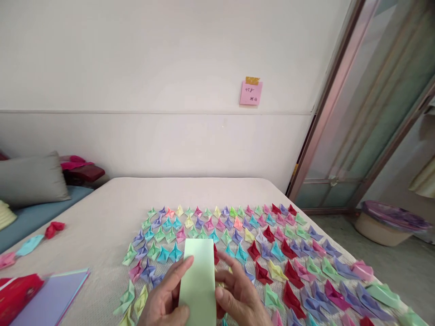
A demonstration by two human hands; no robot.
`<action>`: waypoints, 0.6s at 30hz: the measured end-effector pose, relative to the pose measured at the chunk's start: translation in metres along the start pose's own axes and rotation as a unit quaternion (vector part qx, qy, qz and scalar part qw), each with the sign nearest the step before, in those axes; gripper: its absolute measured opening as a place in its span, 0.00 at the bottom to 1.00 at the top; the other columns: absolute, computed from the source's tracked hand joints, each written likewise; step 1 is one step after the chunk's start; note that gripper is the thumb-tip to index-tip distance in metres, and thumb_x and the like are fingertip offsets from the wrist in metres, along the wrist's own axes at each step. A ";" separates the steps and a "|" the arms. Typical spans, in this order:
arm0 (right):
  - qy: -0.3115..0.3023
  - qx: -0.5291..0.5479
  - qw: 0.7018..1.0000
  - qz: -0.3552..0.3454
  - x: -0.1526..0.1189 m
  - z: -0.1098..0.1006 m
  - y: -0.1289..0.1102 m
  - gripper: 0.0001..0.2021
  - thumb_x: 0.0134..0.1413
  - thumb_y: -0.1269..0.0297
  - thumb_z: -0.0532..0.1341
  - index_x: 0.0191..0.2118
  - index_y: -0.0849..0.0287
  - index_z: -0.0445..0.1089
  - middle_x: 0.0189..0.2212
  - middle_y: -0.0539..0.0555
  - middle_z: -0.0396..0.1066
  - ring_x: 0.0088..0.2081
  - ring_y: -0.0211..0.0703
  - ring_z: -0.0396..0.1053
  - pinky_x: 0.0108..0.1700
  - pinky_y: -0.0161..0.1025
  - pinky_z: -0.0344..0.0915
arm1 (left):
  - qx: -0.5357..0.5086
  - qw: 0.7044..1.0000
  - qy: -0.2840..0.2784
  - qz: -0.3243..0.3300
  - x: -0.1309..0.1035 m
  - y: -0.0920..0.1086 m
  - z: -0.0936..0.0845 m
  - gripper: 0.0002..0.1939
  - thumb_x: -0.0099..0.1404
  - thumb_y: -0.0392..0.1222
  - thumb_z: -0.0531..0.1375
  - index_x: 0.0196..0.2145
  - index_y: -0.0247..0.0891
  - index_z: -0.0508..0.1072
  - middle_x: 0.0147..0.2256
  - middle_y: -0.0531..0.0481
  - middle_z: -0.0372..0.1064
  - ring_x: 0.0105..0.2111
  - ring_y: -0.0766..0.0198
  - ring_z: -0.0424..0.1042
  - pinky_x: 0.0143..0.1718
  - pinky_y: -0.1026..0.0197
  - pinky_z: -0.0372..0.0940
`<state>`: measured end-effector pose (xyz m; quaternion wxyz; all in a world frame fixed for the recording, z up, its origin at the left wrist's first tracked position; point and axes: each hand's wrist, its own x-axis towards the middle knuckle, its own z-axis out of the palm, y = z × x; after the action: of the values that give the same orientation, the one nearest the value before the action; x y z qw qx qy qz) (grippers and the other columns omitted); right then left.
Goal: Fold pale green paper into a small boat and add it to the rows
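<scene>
A light green sheet of paper (198, 283), folded into a tall narrow strip, stands upright before me at the bottom centre. My left hand (166, 296) grips its left edge, with the thumb on the front face and the other fingers partly behind. At the opposite edge is my right hand (239, 294), its thumb tip against the paper and its fingers curled beside it. Rows of small folded paper boats (226, 236) in many colours surround both hands, and some are hidden behind the paper.
The boats sit on a pale cloth-covered bed (98, 217). At left lie coloured paper sheets (64, 294), a red packet (20, 290) and loose paper pieces (54, 229). A grey cushion (34, 179) is farther back. A lined bin (387, 226) stands right, near a glass door (346, 136).
</scene>
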<state>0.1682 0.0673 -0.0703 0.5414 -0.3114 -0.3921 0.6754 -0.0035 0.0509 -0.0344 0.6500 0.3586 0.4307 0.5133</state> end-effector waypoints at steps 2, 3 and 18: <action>-0.055 -0.009 0.998 0.029 0.003 0.001 0.012 0.25 0.44 0.47 0.70 0.45 0.58 0.76 0.23 0.50 0.73 0.23 0.37 0.67 0.27 0.34 0.58 | 0.031 0.999 0.004 0.016 0.002 -0.004 0.000 0.30 0.47 0.32 0.64 0.50 0.45 0.78 0.56 0.46 0.70 0.44 0.49 0.77 0.37 0.59 0.71; -0.081 -0.016 0.996 0.046 0.004 0.002 0.017 0.23 0.42 0.46 0.70 0.39 0.61 0.78 0.20 0.50 0.71 0.22 0.37 0.66 0.27 0.33 0.57 | 0.050 0.998 0.005 0.027 0.002 -0.007 0.000 0.30 0.48 0.32 0.64 0.51 0.44 0.78 0.58 0.46 0.69 0.42 0.50 0.78 0.35 0.60 0.71; 0.020 -0.055 0.997 0.049 0.003 0.003 -0.014 0.18 0.38 0.50 0.73 0.27 0.61 0.75 0.19 0.50 0.75 0.21 0.36 0.68 0.26 0.33 0.59 | 0.073 0.992 0.053 0.089 0.006 -0.014 -0.010 0.28 0.51 0.34 0.66 0.52 0.47 0.77 0.61 0.49 0.67 0.53 0.46 0.72 0.42 0.62 0.73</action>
<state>0.1716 0.0706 -0.0569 0.4976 -0.3730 -0.4026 0.6717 -0.0076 0.0536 -0.0520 0.5499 0.4145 0.4669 0.5547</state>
